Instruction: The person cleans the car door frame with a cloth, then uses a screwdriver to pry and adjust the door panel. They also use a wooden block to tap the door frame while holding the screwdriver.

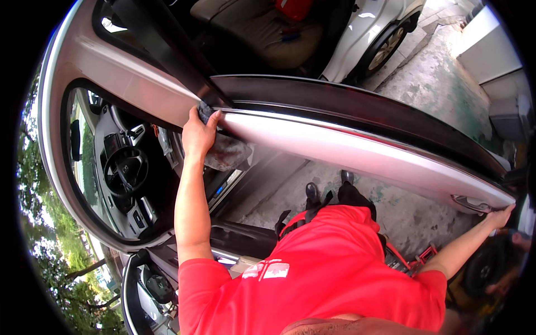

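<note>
Grey, soft cloth (223,149), likely limp and easily bunched, is pressed at centre frame against a silver car door (346,146) by the left hand (197,134), fingers closed over it. At far right, the right hand (498,215) is curled around the door's edge.

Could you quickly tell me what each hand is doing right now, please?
Left hand: closed on a dark cloth, pressed against the silver car door.
Right hand: gripping the door's far edge; finger position unclear.
</note>
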{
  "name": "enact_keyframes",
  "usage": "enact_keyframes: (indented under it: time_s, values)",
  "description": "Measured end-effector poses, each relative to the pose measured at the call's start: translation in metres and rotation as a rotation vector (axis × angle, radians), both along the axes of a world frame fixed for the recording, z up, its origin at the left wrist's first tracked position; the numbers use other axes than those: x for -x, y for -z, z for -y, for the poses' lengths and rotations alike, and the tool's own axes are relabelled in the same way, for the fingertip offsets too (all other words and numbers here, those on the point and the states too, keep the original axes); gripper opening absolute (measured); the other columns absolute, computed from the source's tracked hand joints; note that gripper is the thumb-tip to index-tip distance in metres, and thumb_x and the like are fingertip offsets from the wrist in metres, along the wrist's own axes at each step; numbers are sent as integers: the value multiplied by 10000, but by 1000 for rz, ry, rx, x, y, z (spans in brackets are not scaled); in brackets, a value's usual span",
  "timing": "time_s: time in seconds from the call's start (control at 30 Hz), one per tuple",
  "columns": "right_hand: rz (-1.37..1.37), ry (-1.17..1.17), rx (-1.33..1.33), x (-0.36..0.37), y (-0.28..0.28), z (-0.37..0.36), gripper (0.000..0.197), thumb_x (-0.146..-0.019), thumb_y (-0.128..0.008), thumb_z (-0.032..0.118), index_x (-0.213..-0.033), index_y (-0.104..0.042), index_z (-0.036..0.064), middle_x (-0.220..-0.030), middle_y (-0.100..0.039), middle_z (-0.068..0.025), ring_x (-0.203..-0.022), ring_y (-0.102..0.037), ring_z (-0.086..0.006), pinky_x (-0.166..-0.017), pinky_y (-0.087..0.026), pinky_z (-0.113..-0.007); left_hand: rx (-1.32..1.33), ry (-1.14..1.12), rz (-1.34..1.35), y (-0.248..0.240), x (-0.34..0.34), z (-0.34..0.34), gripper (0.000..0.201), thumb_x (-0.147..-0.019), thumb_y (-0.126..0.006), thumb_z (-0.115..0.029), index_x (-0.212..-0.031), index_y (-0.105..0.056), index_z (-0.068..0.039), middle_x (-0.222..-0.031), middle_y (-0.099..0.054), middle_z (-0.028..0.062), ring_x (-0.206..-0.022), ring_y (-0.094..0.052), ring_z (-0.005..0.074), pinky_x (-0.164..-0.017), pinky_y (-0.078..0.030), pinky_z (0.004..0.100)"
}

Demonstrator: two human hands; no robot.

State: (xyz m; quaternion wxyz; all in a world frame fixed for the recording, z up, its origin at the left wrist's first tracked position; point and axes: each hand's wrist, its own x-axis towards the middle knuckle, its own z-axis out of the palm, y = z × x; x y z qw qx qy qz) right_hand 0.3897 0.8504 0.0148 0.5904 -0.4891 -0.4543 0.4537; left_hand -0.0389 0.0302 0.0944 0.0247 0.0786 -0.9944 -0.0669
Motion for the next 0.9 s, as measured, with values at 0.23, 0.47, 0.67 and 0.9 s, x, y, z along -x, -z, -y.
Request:
enact_keyframes:
  time_s: [0.23,0.47,0.67,0.9]
  values:
    - [31,9,-57,12,-3,11,542,-891,-699,412,-1142,-624,-62,-1155,-645,-178,-1007,-636,-311,-808,-551,-457,-192,221,54,0,25,52,331,-935,-562,-215,-1167,-638,8,-1020,-663,279,-1025,-630,421,-883,-486,416]
    - [43,-37,-107,15,-2,6,571,-904,-677,423,-1166,-608,-80,-1155,-645,-187,-1008,-638,-312,-829,-552,-443,-311,283,-74,18,25,62,340,-931,-532,-191,-1193,-617,9,-1033,-658,276,-1029,-623,429,-899,-484,418]
    - [147,65,-92,33,-7,12,569,-900,-683,414,-1148,-622,-94,-1173,-645,-186,-994,-643,-312,-870,-535,-422,-271,240,35,4,29,58,318,-918,-534,-188,-1152,-634,2,-1012,-649,287,-1034,-609,437,-888,-478,443]
    - [113,62,-107,37,-8,9,551,-885,-708,402,-1101,-648,-102,-1128,-658,-170,-978,-631,-264,-862,-515,-377,-284,234,25,5,28,60,315,-916,-523,-197,-1122,-640,10,-1006,-644,296,-1033,-607,442,-896,-472,448]
